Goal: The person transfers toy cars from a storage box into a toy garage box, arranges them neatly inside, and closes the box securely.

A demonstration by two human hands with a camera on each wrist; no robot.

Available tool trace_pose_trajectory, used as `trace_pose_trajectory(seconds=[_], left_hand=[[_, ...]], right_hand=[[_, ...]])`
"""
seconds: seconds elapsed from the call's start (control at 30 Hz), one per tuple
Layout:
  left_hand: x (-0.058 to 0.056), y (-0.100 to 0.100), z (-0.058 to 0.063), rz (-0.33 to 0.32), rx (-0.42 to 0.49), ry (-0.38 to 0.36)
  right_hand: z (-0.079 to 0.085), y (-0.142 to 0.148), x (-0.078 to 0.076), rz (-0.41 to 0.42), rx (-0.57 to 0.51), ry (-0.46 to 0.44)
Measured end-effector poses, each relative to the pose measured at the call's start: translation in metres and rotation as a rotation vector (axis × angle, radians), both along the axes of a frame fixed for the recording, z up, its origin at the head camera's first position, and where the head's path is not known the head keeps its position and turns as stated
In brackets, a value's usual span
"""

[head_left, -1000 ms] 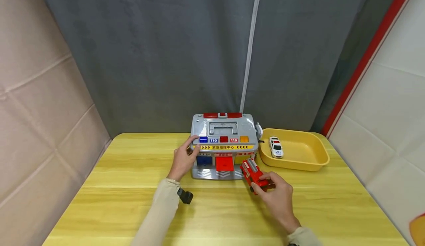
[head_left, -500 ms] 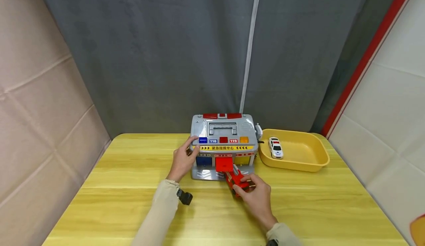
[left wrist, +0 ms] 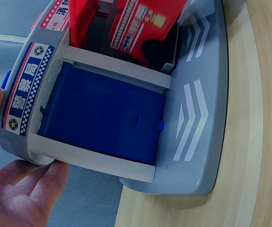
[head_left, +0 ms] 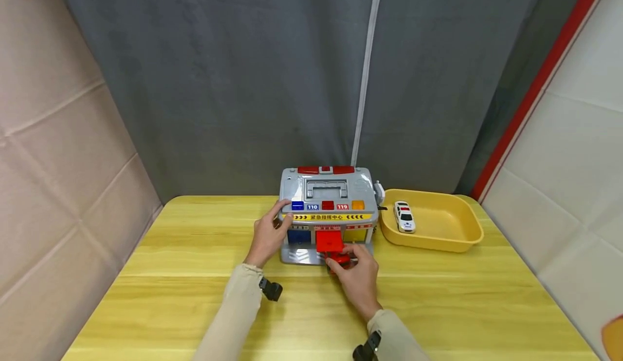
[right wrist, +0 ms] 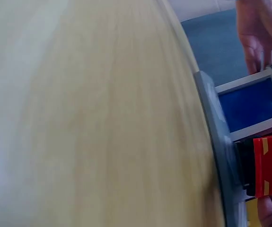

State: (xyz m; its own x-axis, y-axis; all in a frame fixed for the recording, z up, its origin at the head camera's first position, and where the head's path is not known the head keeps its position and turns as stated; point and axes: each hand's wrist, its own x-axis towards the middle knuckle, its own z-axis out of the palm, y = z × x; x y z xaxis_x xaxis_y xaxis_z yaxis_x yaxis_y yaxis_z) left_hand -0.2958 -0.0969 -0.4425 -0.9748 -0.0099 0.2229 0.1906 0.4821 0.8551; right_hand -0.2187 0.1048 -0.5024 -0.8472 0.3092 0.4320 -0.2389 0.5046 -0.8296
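A grey toy emergency station (head_left: 292, 188) stands on the table with its bays facing me. My left hand (head_left: 266, 237) grips its left front corner, thumb on the roof edge and fingers beside the wall. My right hand (head_left: 361, 280) pinches a red toy fire truck (head_left: 340, 259) by its sides. The truck's far end is inside the middle bay, below the raised red door (head_left: 329, 240). In the left wrist view, the truck's printed side (left wrist: 143, 26) shows in that bay, next to the lowered blue door (left wrist: 102, 113).
Right of the station lies a yellow tray (head_left: 455, 246), with a white toy police car (head_left: 404, 217) at its left end. A grey curtain (head_left: 243, 90) hangs behind the wooden table (head_left: 194, 274). The yellow door (head_left: 355, 235) is down.
My right hand has carried the fire truck left from the station's right front, then forward into the middle bay. The left hand stays on the station's corner.
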Motion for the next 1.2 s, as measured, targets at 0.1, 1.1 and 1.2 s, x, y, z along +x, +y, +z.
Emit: trace_pose_trajectory(seconds=[0.1, 1.1, 1.2], left_hand=[[0.0, 0.0, -0.001, -0.002, 0.003, 0.005], [-0.001, -0.002, -0.001, -0.002, -0.009, -0.015], [-0.001, -0.002, -0.001, -0.006, -0.009, -0.012]], right_hand=[[-0.001, -0.004, -0.005, 0.007, 0.011, -0.057], [-0.003, 0.009, -0.009, 0.224, 0.074, -0.303], [-0.002, 0.013, -0.006, 0.284, 0.114, -0.302]])
